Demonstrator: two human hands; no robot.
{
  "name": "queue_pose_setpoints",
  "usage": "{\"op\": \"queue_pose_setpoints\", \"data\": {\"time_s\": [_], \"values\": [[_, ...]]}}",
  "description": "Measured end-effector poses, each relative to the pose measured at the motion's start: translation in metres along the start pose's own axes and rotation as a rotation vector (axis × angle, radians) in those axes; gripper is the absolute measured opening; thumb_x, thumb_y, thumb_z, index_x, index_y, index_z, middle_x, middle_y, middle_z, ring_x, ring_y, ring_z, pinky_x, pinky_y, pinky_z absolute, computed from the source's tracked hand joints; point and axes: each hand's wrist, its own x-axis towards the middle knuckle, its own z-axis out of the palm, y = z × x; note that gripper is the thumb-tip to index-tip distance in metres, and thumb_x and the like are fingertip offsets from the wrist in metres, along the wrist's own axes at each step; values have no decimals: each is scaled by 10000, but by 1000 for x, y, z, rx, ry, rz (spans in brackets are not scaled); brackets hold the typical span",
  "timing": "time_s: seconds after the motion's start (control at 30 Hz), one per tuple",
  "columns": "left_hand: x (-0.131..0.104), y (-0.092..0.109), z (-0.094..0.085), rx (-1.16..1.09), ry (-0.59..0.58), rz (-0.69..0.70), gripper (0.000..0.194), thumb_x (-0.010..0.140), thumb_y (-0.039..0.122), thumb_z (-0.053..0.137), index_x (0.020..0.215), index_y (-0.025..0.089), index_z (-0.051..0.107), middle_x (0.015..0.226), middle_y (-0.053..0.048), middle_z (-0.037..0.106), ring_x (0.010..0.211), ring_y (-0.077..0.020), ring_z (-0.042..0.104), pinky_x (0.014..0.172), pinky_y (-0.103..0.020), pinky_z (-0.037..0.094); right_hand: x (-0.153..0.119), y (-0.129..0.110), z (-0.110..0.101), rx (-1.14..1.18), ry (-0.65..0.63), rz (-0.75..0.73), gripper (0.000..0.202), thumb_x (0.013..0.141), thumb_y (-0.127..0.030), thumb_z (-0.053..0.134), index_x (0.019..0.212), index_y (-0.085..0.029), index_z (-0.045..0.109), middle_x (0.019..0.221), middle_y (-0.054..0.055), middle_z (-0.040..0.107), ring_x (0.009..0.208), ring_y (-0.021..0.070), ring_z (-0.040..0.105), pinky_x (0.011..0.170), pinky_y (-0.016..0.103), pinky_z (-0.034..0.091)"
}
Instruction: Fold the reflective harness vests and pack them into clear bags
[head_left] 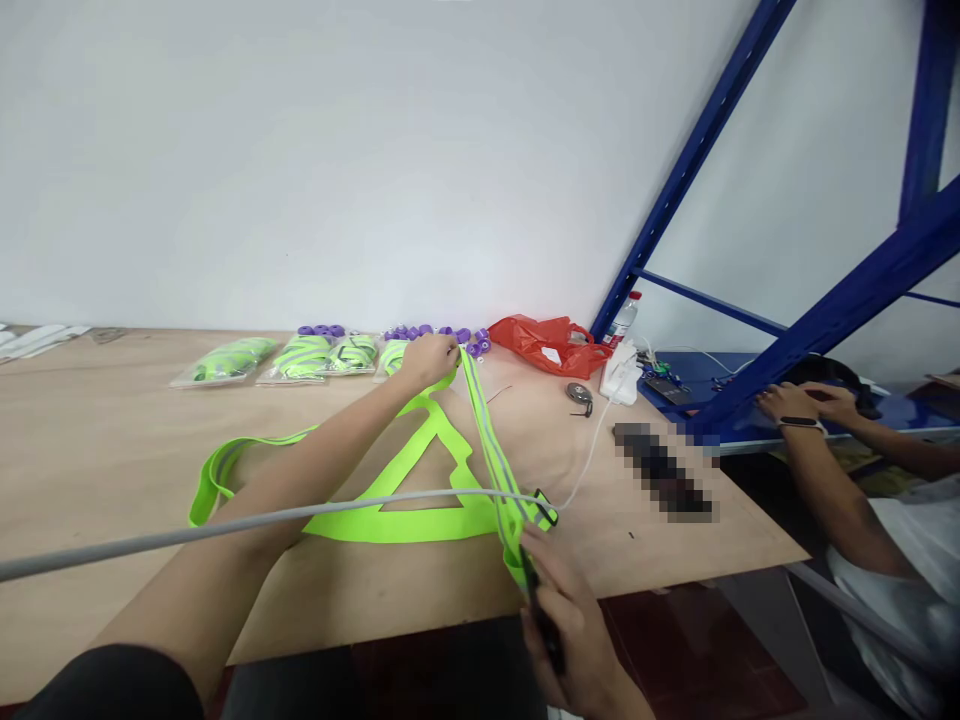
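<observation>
A neon-yellow reflective strap vest (405,525) with grey stripes lies spread on the wooden table. My left hand (431,360) is closed on the far end of one of its straps and holds that strap stretched towards me. At the table's front edge, my right hand (574,625) is closed around a long dark object (546,625), with the strap's near end against its fingers. What the dark object is stays partly hidden and blurred. A black buckle (546,508) sits on the strap just beyond my right hand.
Bagged vests (225,362) and purple rolls (427,332) line the wall. A red plastic bag (547,345), a tape measure (578,394) and a white power strip (621,373) lie right. A grey cable (300,512) crosses in front. Beyond the blue frame (690,150), another person's hands (806,405) show.
</observation>
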Motion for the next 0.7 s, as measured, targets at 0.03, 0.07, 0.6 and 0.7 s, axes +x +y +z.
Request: {"op": "queue_pose_setpoints", "data": {"time_s": [0.03, 0.07, 0.6, 0.7], "values": [[-2, 0, 1, -30, -7, -16, 282, 1009, 374, 636, 1182, 151, 654, 1162, -85, 674, 1008, -223, 675, 882, -429, 577, 9, -2, 3, 4, -73, -84, 284, 851, -92, 477, 1102, -209, 542, 1324, 188, 673, 1335, 310, 586, 1012, 523, 574], [-5, -1, 2, -62, -13, -27, 282, 1011, 368, 636, 1189, 150, 651, 1158, -84, 675, 992, -219, 679, 864, -418, 585, 17, -4, 8, 6, -140, -171, 253, 860, -118, 453, 1077, -208, 546, 1323, 179, 680, 1355, 305, 568, 1046, 531, 549], [-127, 0, -17, -290, -137, 155, 599, 1024, 257, 450, 1602, 211, 301, 1511, -137, 539, 1403, -287, 500, 1153, -438, 405, 140, 109, 18, 30, -37, 169, 207, 728, -145, 541, 914, -236, 545, 913, 63, 629, 859, 238, 605, 783, 371, 531], [-199, 16, -8, -296, -259, 326, 613, 978, 369, 570, 1564, 334, 395, 1613, -46, 434, 1479, -285, 404, 1217, -431, 317, 145, 144, 10, 137, 120, 349, 128, 790, -263, 603, 896, -242, 533, 874, 26, 619, 812, 213, 613, 762, 339, 517]]}}
